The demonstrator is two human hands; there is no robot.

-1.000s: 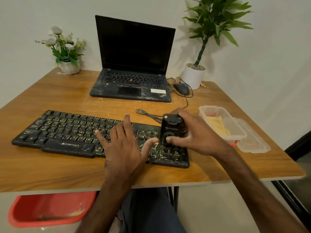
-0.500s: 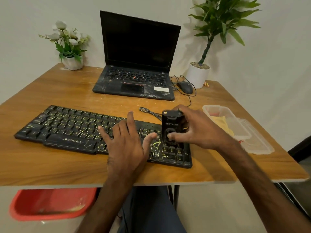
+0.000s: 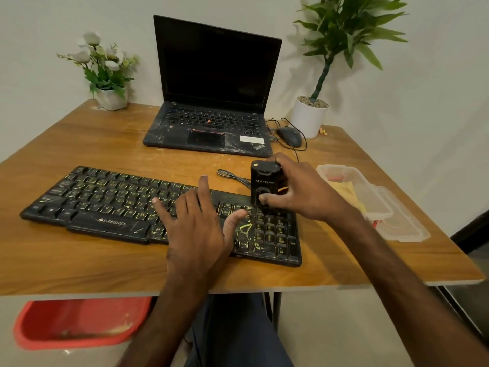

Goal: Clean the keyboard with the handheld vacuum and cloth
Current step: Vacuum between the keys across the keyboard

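The black keyboard (image 3: 111, 202) lies lengthwise across the near half of the wooden worktop (image 3: 79, 260), its keys smeared with yellowish grime. The left hand (image 3: 197, 234) rests flat on the keys right of centre, fingers (image 3: 202, 189) straight and spread apart, most likely to pin the board down so it does not slide under the tool.

At the keyboard's 2 o'clock corner, over the number pad, the right hand (image 3: 307, 194) grips the small black handheld vacuum (image 3: 264, 181). Its fingers are curled round the far side of the body and the thumb is pressed on the front face. The vacuum stands upright with its lower end on or just above the keys; contact cannot be told. That posture suits pulling dust straight up from between the keys.

At 3 o'clock from the vacuum sits an open clear container (image 3: 354, 172) holding what looks like the yellow cloth (image 3: 344, 188), within easy reach for wiping afterwards. The vacuuming pass seems to be at the right end, with most keys left to do.
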